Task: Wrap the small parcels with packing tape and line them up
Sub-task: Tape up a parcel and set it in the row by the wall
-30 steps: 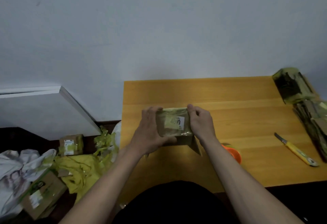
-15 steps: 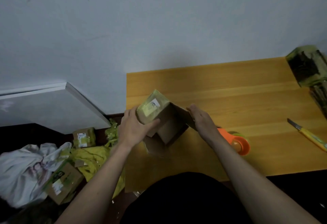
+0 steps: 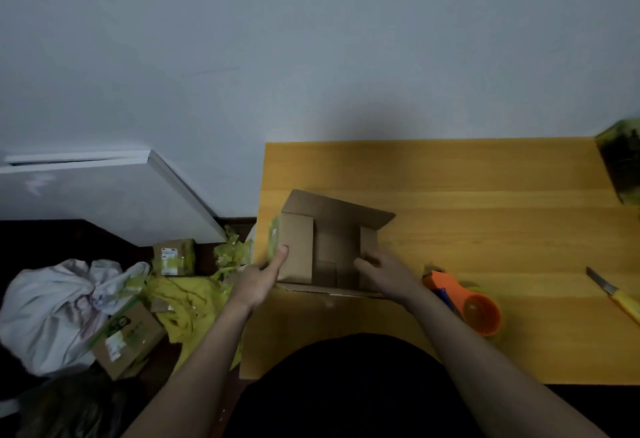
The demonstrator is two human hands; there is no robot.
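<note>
A: What is in the cardboard box [image 3: 332, 250] on the wooden table [image 3: 485, 195]?

B: It lies open, with its flaps spread, and the opening faces the camera. Inside I see only brown cardboard walls and folded inner flaps. If something small is deep inside, I cannot tell. On its left outer side there is yellow-green packing tape.

A: And the hands?

B: The box is between them. The left hand [image 3: 258, 280] is at 9 o'clock of the box, the thumb pressed on the left inner flap and the other fingers behind the taped side, so it grips that wall. The right hand [image 3: 388, 273] is at 4 o'clock, with curled fingers holding the right edge of the opening.

A: What is near?

B: An orange tape dispenser [image 3: 464, 302] at 3 o'clock of the right hand, just beside the wrist. A yellow utility knife [image 3: 620, 295] is far at 3 o'clock, at the table edge. On the floor, at 9 o'clock, a small taped parcel [image 3: 173, 257], another cardboard parcel [image 3: 128, 337], a white bag [image 3: 52, 309] and crumpled yellow tape scraps [image 3: 187, 302].
</note>
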